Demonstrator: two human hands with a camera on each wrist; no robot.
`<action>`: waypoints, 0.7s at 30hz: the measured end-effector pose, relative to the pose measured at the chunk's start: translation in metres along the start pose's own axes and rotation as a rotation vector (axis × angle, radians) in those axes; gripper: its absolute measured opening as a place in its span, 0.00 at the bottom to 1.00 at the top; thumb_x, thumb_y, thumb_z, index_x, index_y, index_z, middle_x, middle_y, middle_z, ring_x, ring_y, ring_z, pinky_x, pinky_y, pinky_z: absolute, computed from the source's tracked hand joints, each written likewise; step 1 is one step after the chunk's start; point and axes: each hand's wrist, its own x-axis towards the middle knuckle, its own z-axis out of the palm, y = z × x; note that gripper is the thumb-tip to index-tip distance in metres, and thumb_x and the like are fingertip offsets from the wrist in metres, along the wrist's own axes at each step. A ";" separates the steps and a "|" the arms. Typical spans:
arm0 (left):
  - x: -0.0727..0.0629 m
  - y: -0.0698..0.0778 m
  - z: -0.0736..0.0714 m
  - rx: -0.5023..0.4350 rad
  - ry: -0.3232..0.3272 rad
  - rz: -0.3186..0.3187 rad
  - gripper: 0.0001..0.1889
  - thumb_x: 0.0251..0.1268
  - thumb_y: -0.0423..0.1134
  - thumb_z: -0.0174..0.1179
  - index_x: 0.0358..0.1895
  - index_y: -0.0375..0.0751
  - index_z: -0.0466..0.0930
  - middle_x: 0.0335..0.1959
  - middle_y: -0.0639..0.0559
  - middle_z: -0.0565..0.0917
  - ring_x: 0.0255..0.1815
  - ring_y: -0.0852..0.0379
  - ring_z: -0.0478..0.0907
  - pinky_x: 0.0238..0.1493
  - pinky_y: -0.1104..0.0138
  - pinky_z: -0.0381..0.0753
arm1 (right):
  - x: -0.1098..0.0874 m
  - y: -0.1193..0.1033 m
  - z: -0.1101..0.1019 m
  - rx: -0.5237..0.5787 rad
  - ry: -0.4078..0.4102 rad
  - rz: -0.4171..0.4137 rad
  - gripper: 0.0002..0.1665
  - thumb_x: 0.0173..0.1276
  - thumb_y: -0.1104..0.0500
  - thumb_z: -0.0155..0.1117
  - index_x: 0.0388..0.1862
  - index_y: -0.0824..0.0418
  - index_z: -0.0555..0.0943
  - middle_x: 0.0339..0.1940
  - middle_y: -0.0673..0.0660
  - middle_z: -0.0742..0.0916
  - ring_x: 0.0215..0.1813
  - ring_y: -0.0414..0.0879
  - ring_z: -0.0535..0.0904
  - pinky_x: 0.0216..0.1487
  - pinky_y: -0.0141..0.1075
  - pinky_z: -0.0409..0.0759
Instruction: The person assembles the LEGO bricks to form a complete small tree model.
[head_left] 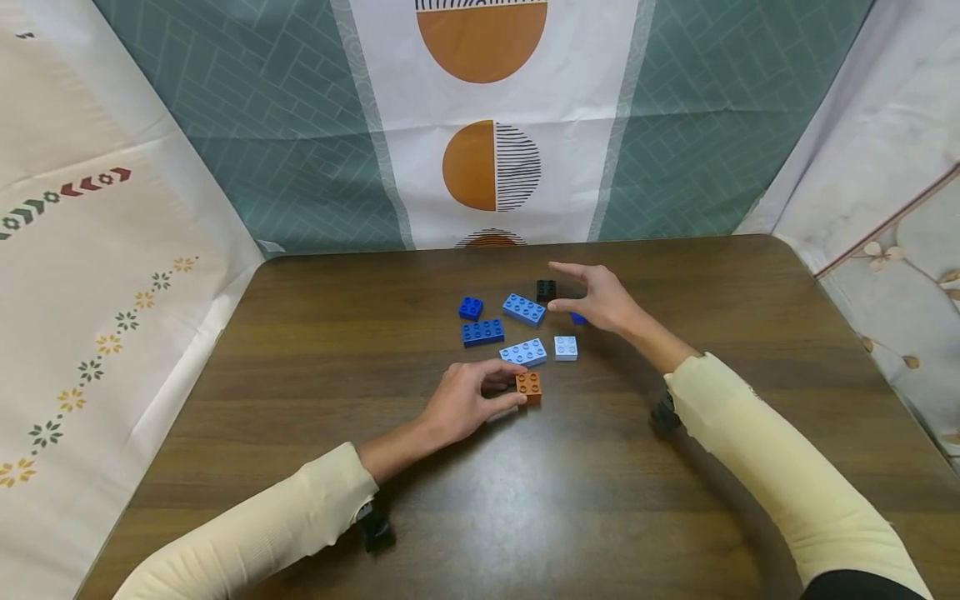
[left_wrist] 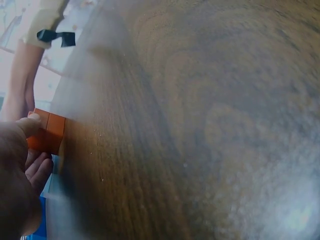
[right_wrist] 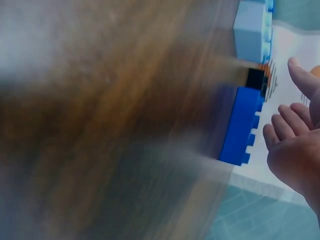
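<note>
Between thumb and fingertips, my left hand (head_left: pixel 467 398) pinches an orange toy building brick (head_left: pixel 529 385) at the table. In the left wrist view, a seam runs across the side of this orange brick (left_wrist: pixel 48 132). My right hand (head_left: pixel 602 300) hovers with thumb and fingers apart, holding nothing. Under it a blue brick (head_left: pixel 578 318) is mostly hidden; the right wrist view shows the long side of this blue brick (right_wrist: pixel 240 125). Close to the right fingertips sits a black brick (head_left: pixel 546 290), and a medium-blue long brick (head_left: pixel 523 309) lies left of the thumb.
A dark blue square brick (head_left: pixel 471 308) and a dark blue long brick (head_left: pixel 483 333) lie to the left. A light blue long brick (head_left: pixel 523 352) and a pale square brick (head_left: pixel 566 348) lie just beyond the orange one. Patterned cloths hang around the wooden table (head_left: pixel 337 333).
</note>
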 end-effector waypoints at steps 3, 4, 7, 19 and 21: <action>0.000 0.000 0.000 -0.004 -0.002 -0.001 0.19 0.70 0.42 0.74 0.61 0.43 0.87 0.56 0.49 0.90 0.53 0.57 0.89 0.54 0.65 0.87 | 0.007 0.005 0.000 -0.001 -0.014 0.020 0.43 0.72 0.58 0.76 0.82 0.62 0.69 0.80 0.64 0.72 0.81 0.65 0.66 0.78 0.61 0.65; 0.000 0.000 0.000 -0.005 -0.003 -0.002 0.19 0.70 0.42 0.74 0.61 0.43 0.87 0.56 0.49 0.89 0.53 0.57 0.89 0.54 0.65 0.87 | 0.009 0.006 0.000 0.005 -0.018 0.029 0.42 0.72 0.58 0.76 0.81 0.62 0.70 0.80 0.64 0.73 0.80 0.64 0.66 0.78 0.61 0.65; 0.000 0.000 0.000 -0.003 -0.005 -0.004 0.19 0.70 0.42 0.74 0.61 0.43 0.86 0.56 0.49 0.89 0.53 0.57 0.89 0.54 0.66 0.87 | 0.013 0.009 0.001 0.021 -0.021 0.060 0.41 0.73 0.58 0.76 0.80 0.62 0.71 0.79 0.64 0.74 0.80 0.63 0.68 0.77 0.60 0.67; 0.000 -0.001 -0.001 -0.009 -0.003 -0.003 0.19 0.70 0.42 0.74 0.61 0.43 0.87 0.56 0.49 0.89 0.53 0.57 0.89 0.53 0.66 0.87 | 0.021 0.011 0.009 0.056 -0.008 0.093 0.33 0.72 0.62 0.75 0.75 0.64 0.77 0.73 0.63 0.81 0.75 0.61 0.75 0.74 0.55 0.72; 0.000 -0.001 -0.001 -0.010 -0.002 -0.002 0.19 0.70 0.42 0.74 0.61 0.44 0.87 0.56 0.49 0.89 0.53 0.57 0.89 0.53 0.66 0.87 | 0.022 0.010 0.010 0.040 0.005 0.095 0.32 0.73 0.63 0.75 0.74 0.65 0.78 0.72 0.64 0.81 0.74 0.61 0.76 0.74 0.55 0.73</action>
